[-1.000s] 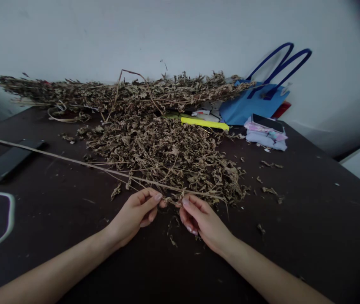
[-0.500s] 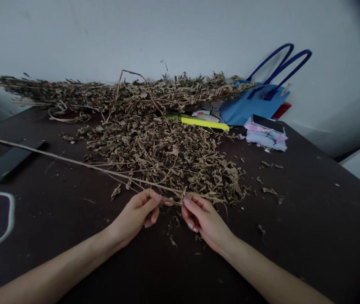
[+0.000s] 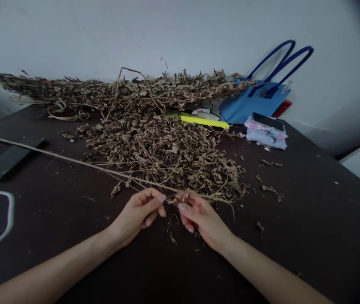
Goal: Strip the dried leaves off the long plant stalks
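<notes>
Between thumb and fingers, my left hand (image 3: 143, 207) pinches the near part of a thin dried plant stem. My right hand (image 3: 200, 216) is closed a short way to its right, pinching curled dried leaves (image 3: 184, 197) at the stem. A long pale stalk (image 3: 81, 162) runs from the far left edge down to just behind both hands. Beyond them spreads a loose heap of brown, crumpled dried leaves (image 3: 157, 143), with several bare thin stems lying on its near side. What lies under my fingertips is partly hidden.
A long bundle of dried leafy stalks (image 3: 104, 93) lies along the wall. Right of it stand a blue bag (image 3: 246, 105), a yellow strip-like object (image 3: 205, 122) and a phone (image 3: 267, 121) on folded cloth. A dark flat object (image 3: 10, 158) and a pale-edged mat (image 3: 10, 211) lie left.
My hands have drawn slightly closer together. My right hand has shifted a little left, and the leafy piece at its fingertips has turned.
</notes>
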{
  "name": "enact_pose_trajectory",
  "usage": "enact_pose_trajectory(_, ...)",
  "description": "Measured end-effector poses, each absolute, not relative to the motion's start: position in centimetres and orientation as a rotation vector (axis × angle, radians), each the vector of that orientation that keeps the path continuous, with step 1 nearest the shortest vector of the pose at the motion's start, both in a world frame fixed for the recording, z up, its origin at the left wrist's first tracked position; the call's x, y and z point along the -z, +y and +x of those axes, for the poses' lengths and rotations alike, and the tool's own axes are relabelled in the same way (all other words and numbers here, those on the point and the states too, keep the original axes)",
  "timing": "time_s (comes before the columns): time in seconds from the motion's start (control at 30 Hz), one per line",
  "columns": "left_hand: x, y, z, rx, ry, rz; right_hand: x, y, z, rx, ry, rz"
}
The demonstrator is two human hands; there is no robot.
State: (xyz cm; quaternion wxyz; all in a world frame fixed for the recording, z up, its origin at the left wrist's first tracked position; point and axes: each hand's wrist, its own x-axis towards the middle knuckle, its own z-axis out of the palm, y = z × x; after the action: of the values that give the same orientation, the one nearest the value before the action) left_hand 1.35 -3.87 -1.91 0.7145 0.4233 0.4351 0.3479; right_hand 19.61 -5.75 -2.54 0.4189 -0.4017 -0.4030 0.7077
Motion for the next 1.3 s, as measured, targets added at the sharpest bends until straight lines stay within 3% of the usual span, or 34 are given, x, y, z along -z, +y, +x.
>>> enact_pose_trajectory(0.73,2.1,-4.0,1.6,-0.872,1.027,0.951,2.2,-5.7,19.6,-1.666,-1.277,-1.271)
enact_pose_trajectory(1.3,2.2,-4.0,1.7,-0.899,1.131,0.974,3.1,-5.3,20.1,-1.676,-1.229,-1.224)
